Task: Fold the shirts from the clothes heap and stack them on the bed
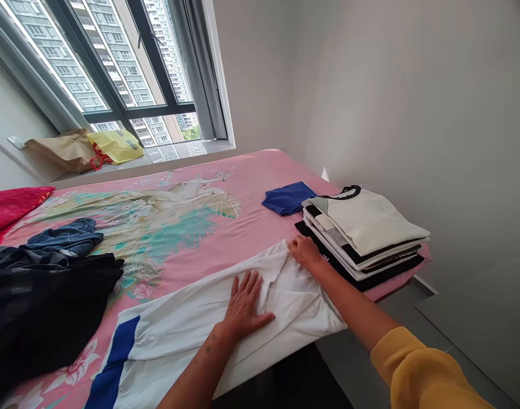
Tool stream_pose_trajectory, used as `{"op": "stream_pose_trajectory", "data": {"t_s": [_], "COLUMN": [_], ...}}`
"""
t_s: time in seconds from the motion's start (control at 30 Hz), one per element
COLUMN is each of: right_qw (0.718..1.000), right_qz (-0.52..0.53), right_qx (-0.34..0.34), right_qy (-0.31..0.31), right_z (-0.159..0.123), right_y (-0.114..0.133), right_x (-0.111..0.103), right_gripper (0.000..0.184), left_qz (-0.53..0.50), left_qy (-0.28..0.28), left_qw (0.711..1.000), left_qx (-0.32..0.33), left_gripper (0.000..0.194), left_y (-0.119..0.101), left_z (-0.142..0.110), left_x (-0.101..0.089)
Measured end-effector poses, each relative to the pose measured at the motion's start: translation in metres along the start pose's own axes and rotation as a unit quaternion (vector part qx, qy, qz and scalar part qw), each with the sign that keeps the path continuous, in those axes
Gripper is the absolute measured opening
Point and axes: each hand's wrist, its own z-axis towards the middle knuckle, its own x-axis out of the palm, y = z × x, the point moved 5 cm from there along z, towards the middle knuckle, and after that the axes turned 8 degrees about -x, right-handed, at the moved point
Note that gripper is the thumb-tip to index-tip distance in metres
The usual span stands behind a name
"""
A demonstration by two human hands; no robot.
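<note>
A white garment with a broad blue band [200,318] lies spread along the near edge of the bed, partly folded over at its right end. Flat on its middle rests my left hand [245,307], fingers spread and holding nothing. At the garment's far right corner, my right hand [304,251] has its fingers curled down and pinched on the cloth edge. Just beyond that hand stands a stack of folded clothes [366,227], topped by a cream shirt with a dark collar. A folded blue garment [288,198] lies behind the stack.
The bed has a pink sheet [251,170] with a peacock print. Dark clothes [50,307] and jeans [67,236] are heaped at left, near a red pillow [12,207]. A paper bag [66,150] and yellow bag [117,146] sit on the windowsill. A wall bounds the right.
</note>
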Motion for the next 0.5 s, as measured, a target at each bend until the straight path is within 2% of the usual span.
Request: {"op": "stream_pose_trajectory", "data": {"t_s": [0.1,0.2,0.27,0.37,0.5], "right_qw": [1.0,0.998,0.997,0.996,0.996], "right_qz": [0.0,0.005,0.012,0.024,0.034], "right_qx": [0.003,0.024,0.037,0.049,0.044], "right_qy": [0.028,0.051,0.065,0.073,0.073], "right_z": [-0.002,0.006,0.011,0.017,0.018], "right_y": [0.002,0.0,-0.002,-0.007,-0.014], "right_x": [0.001,0.006,0.011,0.018,0.022], "right_gripper": [0.05,0.053,0.047,0.038,0.036], "left_qz": [0.007,0.001,-0.006,-0.009,-0.021], "left_qy": [-0.018,-0.073,-0.103,-0.116,-0.094], "left_qw": [1.0,0.995,0.99,0.99,0.994], "left_qx": [-0.021,-0.071,-0.092,-0.082,-0.044], "left_gripper": [0.087,0.062,0.042,0.022,0.022], "left_y": [-0.008,-0.015,-0.018,-0.023,-0.024], "left_z": [-0.015,-0.034,-0.044,-0.048,-0.049], "left_x": [-0.003,-0.007,-0.008,-0.012,-0.02]}}
